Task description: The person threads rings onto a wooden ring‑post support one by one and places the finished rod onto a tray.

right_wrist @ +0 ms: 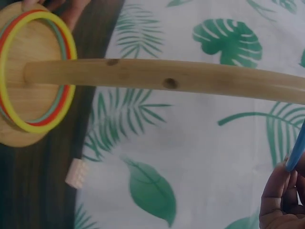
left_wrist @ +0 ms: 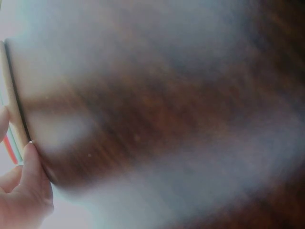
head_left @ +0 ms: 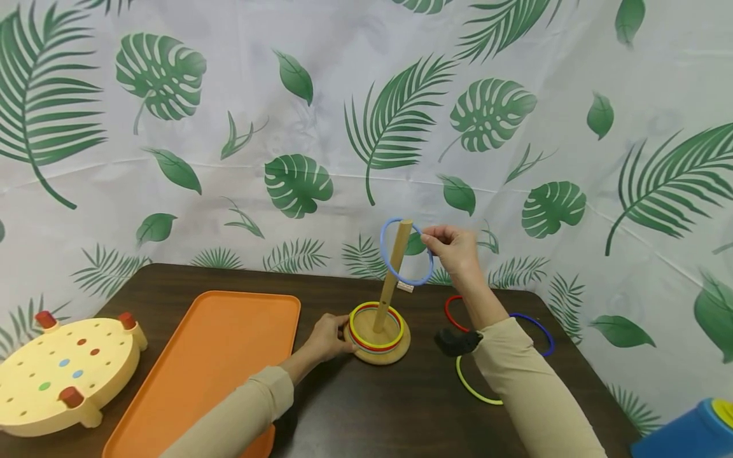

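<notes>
A wooden peg (head_left: 392,280) rises from a round wooden base (head_left: 405,346), with yellow, red and green-blue rings lying around its foot. My right hand (head_left: 458,254) pinches a light blue ring (head_left: 382,249) near the top of the peg; whether the ring encircles the peg tip, I cannot tell. In the right wrist view the blue ring (right_wrist: 296,149) shows at the right edge, between the fingertips of that hand (right_wrist: 286,195). My left hand (head_left: 328,338) grips the left edge of the base. In the left wrist view, its fingers (left_wrist: 29,176) touch the base rim (left_wrist: 15,105).
An orange tray (head_left: 229,343) lies left of centre, beside a pale round board (head_left: 69,369) with red-tipped legs. Under and around my right forearm are a red ring (head_left: 452,316), a dark blue ring (head_left: 548,332) and a yellow-green ring (head_left: 474,392). A blue container (head_left: 681,432) stands at the lower right.
</notes>
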Motion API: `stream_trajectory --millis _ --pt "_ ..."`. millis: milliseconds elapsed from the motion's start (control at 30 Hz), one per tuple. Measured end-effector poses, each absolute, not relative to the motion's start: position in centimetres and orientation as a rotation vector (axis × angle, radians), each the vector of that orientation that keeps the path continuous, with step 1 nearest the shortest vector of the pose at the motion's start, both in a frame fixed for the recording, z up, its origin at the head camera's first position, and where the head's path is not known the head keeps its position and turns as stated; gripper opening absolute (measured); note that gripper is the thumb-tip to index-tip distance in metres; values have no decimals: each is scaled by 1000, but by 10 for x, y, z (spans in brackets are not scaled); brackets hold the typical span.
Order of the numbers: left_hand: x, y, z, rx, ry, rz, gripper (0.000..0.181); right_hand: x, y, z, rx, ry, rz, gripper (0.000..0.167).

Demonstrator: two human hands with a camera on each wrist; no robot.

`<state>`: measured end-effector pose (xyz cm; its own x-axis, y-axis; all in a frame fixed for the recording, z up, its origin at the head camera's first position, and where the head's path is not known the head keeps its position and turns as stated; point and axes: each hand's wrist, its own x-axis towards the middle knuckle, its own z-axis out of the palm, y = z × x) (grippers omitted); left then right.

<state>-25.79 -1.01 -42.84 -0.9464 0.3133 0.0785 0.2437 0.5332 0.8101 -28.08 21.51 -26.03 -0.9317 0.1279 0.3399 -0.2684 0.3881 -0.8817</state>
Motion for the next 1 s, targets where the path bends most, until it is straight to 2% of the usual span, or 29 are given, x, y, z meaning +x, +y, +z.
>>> stream_trajectory --millis 200,633,1000 --pt "-258 -10 -429 489 2683 1396 65 -285 215 -288 60 -2369 1524 21" --pt "-254 -10 -428 489 2682 1425 66 -288 214 -378 -133 -2580 1120 10" --pt "-255 -10 -427 510 2688 1442 65 -293 205 -399 -174 -2611 1104 6"
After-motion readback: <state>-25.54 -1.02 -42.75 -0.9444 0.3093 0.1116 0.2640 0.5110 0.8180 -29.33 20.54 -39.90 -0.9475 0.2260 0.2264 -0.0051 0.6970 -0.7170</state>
